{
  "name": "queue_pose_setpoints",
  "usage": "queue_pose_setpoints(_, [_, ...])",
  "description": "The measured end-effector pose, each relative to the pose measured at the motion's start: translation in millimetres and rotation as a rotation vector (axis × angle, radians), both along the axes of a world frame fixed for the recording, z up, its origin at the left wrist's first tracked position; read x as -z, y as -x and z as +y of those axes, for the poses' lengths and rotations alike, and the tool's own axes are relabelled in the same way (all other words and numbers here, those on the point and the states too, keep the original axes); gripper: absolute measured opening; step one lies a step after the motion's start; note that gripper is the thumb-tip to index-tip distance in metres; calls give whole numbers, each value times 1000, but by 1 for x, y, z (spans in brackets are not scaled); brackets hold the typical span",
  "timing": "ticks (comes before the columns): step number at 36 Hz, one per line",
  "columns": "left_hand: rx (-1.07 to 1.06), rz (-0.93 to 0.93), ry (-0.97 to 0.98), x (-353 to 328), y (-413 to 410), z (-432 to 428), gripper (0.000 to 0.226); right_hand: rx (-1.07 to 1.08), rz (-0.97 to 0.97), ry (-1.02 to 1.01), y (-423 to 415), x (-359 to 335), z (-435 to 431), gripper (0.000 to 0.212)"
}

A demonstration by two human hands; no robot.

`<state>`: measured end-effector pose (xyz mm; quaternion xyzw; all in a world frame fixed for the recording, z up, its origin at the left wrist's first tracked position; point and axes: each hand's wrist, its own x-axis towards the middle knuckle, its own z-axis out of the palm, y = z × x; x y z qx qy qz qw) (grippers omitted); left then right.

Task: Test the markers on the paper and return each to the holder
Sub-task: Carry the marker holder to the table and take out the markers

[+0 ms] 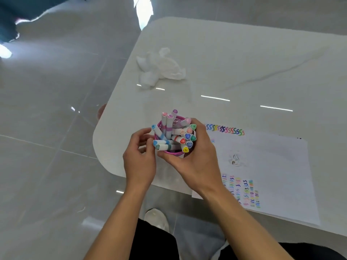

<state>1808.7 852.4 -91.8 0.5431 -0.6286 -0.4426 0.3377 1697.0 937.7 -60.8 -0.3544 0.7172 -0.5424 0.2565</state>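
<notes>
Pink holder (173,152), crammed with capped markers (177,139), sits near the surface's (244,62) front corner, just left of the paper (272,166) already striped with colour tests. The right hand (197,162) wraps its fingers round the holder, likely steadying it. The left hand (139,156) curls its fingers onto a blue marker (159,142), seemingly pinching it.

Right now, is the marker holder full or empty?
Full: many capped markers crowd the pink holder, caps up and leaning outward; the right hand wraps its side.
</notes>
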Motion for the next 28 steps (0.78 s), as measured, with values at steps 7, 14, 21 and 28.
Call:
queue_pose_setpoints(7, [34, 98, 65, 13, -7, 2, 41, 60, -17, 59, -14, 15, -12, 79])
queue_pose_setpoints(14, [71, 102, 53, 23, -4, 3, 32, 118, -25, 48, -17, 20, -14, 75])
queue_pose_setpoints(21, [78, 84, 56, 27, -3, 5, 36, 110, -30, 30, -16, 25, -15, 77])
queue_pose_setpoints(28, [103, 74, 29, 27, -6, 4, 36, 24, -48, -5, -7, 23, -8, 95])
